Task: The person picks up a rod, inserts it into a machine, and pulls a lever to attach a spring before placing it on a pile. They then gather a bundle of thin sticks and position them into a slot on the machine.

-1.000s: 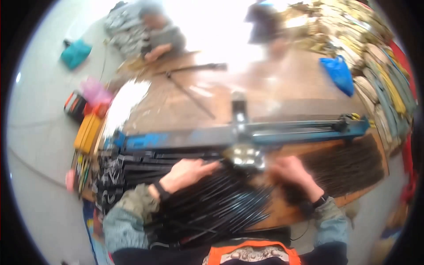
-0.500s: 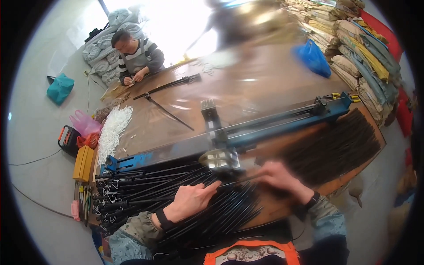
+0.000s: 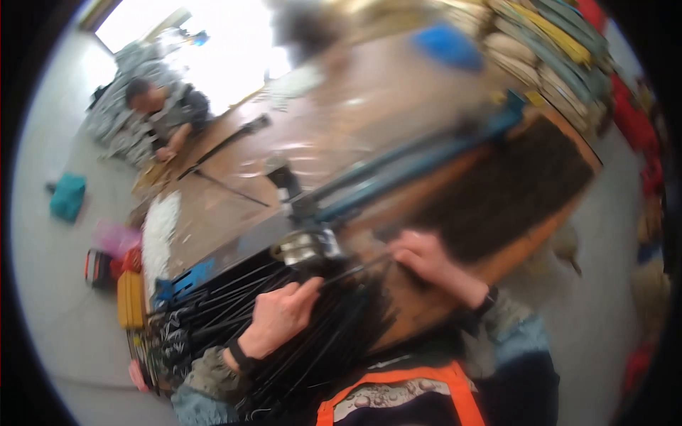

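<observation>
A thin dark rod [image 3: 361,268] runs between my hands beside a metal clamp block [image 3: 307,247] on a blue rail-like machine [image 3: 419,160]. My right hand [image 3: 428,260] is closed around the rod's right part. My left hand [image 3: 278,317] is closed too, fingertips at the rod's left part, just below the block. Beneath my left hand lies a heap of black rods [image 3: 213,312], several with white loops at their left ends. Motion blur hides the exact contact of my fingers and the rod's ends.
A pile of dark rods [image 3: 508,188] covers the table's right side. White small pieces [image 3: 162,227] lie at the left edge. Another person [image 3: 167,113] sits at the far left near an assembled black rod [image 3: 227,145]. A blue bag [image 3: 449,46] and stacked sacks [image 3: 547,42] stand behind.
The whole view has shifted, so the table and machine sit further left and tilt more. Both hands stay by the clamp block, with the rod still between them.
</observation>
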`<action>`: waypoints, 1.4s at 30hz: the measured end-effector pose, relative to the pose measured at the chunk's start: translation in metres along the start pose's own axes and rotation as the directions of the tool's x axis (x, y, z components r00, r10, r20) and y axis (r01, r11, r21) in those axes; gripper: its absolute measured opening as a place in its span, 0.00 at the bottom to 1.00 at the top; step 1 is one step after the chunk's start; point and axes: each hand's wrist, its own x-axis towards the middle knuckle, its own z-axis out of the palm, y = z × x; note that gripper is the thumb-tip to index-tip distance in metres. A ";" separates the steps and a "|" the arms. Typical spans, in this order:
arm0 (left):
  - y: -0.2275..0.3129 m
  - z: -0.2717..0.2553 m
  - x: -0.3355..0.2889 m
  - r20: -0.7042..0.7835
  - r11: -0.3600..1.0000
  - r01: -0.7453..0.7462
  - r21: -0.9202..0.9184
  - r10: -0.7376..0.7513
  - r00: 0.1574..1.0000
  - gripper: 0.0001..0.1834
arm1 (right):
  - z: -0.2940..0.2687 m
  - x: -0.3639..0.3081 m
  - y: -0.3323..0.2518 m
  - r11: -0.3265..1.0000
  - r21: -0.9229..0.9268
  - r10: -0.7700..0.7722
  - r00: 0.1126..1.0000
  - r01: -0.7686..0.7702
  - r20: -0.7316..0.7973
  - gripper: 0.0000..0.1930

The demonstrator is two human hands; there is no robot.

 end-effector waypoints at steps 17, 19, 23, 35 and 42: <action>0.008 -0.019 0.003 0.288 0.958 0.275 -0.084 -0.241 0.927 0.14 | -0.004 0.012 -0.015 0.882 -0.213 -0.408 0.907 0.421 0.107 0.18; 0.002 -0.017 0.006 0.243 0.960 0.234 -0.154 -0.193 0.951 0.15 | -0.001 0.024 -0.020 0.766 -0.340 -0.496 0.838 0.545 0.225 0.21; -0.006 -0.015 0.036 -0.006 0.993 -0.052 -0.110 0.052 0.999 0.15 | -0.005 0.051 -0.008 0.756 -0.342 -0.604 0.796 0.558 -0.036 0.25; -0.009 -0.022 0.144 0.095 0.974 -0.106 0.199 0.088 0.991 0.14 | -0.131 0.062 0.038 0.806 -0.586 -0.102 0.995 0.086 0.006 0.26; -0.008 0.003 0.182 -0.021 0.957 -0.259 0.132 0.264 0.964 0.13 | -0.168 0.059 0.079 0.707 -0.706 -0.231 0.959 0.050 -0.163 0.29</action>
